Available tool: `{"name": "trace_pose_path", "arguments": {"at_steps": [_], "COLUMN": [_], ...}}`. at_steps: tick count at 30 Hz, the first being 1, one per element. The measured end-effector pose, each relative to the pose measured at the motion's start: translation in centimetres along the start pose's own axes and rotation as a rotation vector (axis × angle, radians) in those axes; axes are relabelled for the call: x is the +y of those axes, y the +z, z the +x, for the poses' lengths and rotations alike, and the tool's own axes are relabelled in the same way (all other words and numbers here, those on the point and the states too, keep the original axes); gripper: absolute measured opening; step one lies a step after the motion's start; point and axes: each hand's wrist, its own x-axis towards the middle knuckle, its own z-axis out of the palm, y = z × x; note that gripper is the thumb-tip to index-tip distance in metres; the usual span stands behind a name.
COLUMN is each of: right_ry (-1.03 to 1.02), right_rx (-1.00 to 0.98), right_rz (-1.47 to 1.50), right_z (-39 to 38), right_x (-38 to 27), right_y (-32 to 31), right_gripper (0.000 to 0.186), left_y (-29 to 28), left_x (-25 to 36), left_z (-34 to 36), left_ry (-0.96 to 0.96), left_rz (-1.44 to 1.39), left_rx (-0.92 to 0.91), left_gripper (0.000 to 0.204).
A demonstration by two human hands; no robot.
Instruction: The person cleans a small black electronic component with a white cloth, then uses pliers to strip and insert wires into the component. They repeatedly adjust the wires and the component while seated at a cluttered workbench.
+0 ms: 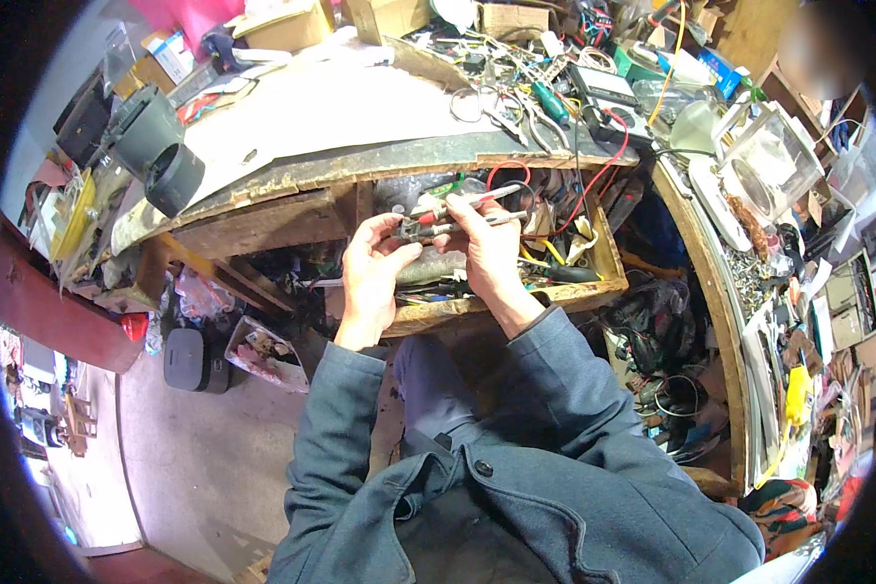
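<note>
My left hand [375,268] pinches a small dark object [411,230], too small to make out clearly, above an open wooden drawer [608,253]. My right hand [487,263] has its fingers closed on slim probe-like tools, one red [432,215] and one dark [441,230], their near ends meeting at the small object. Red and black wires run from around my hands toward a meter [602,90] on the bench. Bags, tools and a yellow-handled tool [555,251] lie in the drawer beneath my hands, partly hidden by them.
The bench top [292,102] holds dark cylinders [170,180], pliers [540,127], boxes and heaped tools. A cluttered side bench [696,234] with a clear plastic container [764,156] runs along my right. Below left, a black case [190,360] and a box [263,355] stand on the floor.
</note>
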Motion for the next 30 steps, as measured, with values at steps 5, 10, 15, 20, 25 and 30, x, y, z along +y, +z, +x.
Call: {"name": "trace_pose_path", "arguments": {"at_steps": [5, 10, 15, 20, 25, 30], "right_ry": [-0.069, -0.013, -0.016, -0.016, -0.111, -0.194], "right_rx": [0.035, 0.032, 0.024, 0.076, 0.018, -0.181], "right_rz": [-0.023, 0.018, 0.016, 0.004, -0.074, -0.558], "right_z": [0.4, 0.5, 0.6, 0.2, 0.4, 0.5], "right_x": [0.9, 0.8, 0.7, 0.5, -1.0, 0.1], "right_y": [-0.1, -0.2, -0.3, 0.1, -0.3, -1.4], "right_gripper": [0.014, 0.015, 0.016, 0.015, 0.020, 0.014], "left_y": [0.1, 0.0, 0.3, -0.1, -1.1, 0.2], "left_x": [-0.2, -0.6, 0.0, -0.5, -0.1, 0.7], "left_z": [0.0, 0.3, 0.1, 0.2, 0.6, 0.0], "left_ry": [0.039, 0.036, 0.002, -0.004, -0.147, -0.081], "left_rz": [0.088, 0.103, 0.098, 0.136, -0.231, -0.202], "left_rx": [0.013, 0.033, 0.004, 0.014, -0.037, -0.047], "left_gripper": [0.048, 0.049, 0.045, 0.038, 0.026, 0.026]}}
